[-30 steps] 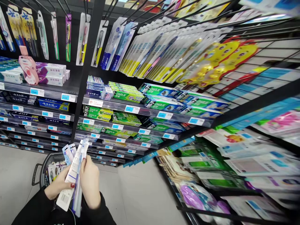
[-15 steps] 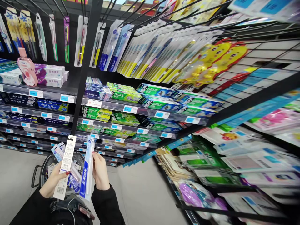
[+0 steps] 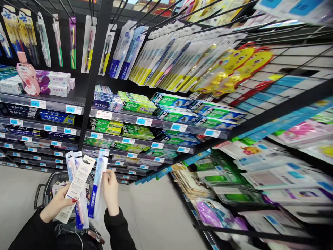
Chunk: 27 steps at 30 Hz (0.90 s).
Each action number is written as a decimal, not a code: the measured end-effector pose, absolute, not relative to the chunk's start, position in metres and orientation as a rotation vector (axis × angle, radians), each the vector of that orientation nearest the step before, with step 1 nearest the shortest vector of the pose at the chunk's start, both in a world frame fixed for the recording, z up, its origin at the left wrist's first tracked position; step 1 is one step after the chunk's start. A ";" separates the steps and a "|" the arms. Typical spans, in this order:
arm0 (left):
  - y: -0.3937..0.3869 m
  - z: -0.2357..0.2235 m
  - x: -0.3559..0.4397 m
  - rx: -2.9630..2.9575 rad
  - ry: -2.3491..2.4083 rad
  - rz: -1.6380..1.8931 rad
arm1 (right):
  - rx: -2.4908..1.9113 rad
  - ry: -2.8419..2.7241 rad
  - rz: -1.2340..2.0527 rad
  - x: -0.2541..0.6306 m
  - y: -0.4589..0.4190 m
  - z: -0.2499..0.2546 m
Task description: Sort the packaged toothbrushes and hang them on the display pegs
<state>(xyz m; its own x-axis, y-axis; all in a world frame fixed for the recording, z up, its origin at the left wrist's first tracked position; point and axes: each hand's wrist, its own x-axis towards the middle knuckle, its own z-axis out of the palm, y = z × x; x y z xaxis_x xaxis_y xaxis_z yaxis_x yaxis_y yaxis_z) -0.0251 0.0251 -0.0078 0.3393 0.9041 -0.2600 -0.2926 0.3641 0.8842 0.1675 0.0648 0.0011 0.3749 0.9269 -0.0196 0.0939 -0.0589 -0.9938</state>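
Note:
My left hand (image 3: pixel 60 202) is closed around several packaged toothbrushes. In front lies a white toothbrush pack (image 3: pixel 78 184) with its printed back and barcode facing me, tilted to the right. Behind it show blue-and-clear toothbrush packs (image 3: pixel 81 208), partly covered. My right hand (image 3: pixel 110 189) pinches another blue-and-white toothbrush pack (image 3: pixel 98 189) by its right side, held nearly upright just right of the others. Both hands are over a dark shopping basket (image 3: pixel 49 187), whose contents are mostly hidden by the packs.
Ahead stands a black shelf with toothpaste boxes (image 3: pixel 135 104) and price tags. Toothbrush packs (image 3: pixel 161 62) hang on hooks above. A pink bottle (image 3: pixel 28 76) stands on the left shelf. To the right, a rack holds bagged goods (image 3: pixel 221 194). Grey floor (image 3: pixel 156 215) lies between.
The white pack in my left hand has tilted to the right, and the blue packs behind it have swung more upright. My right hand still holds its pack.

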 end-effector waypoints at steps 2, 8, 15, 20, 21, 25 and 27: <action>0.024 -0.005 -0.022 0.849 0.822 0.873 | -1.462 -1.056 0.936 0.153 0.059 0.000; 0.024 -0.002 -0.014 0.909 0.839 0.924 | -1.432 -1.135 0.904 0.122 0.041 -0.006; 0.024 0.000 -0.019 0.884 0.844 0.789 | -1.397 -1.175 0.949 0.117 0.033 -0.008; 0.024 0.003 -0.018 0.883 0.872 0.818 | -1.344 -1.264 0.777 0.124 0.030 0.004; 0.025 0.004 -0.017 0.913 0.887 0.830 | -1.321 -1.289 0.726 0.125 0.028 0.008; 0.027 0.004 -0.013 1.136 1.003 0.866 | -1.367 -1.474 0.717 0.124 0.023 0.020; 0.026 0.003 -0.011 1.253 1.088 0.870 | -1.398 -1.468 0.859 0.124 0.025 0.021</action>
<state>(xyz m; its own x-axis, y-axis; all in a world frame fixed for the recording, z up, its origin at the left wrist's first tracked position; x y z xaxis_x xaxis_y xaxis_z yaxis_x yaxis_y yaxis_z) -0.0113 0.0260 0.0033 0.2829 0.9472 -0.1510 0.0611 0.1393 0.9884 0.1241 0.0251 0.0210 0.0510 0.9881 0.1450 0.3583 0.1174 -0.9262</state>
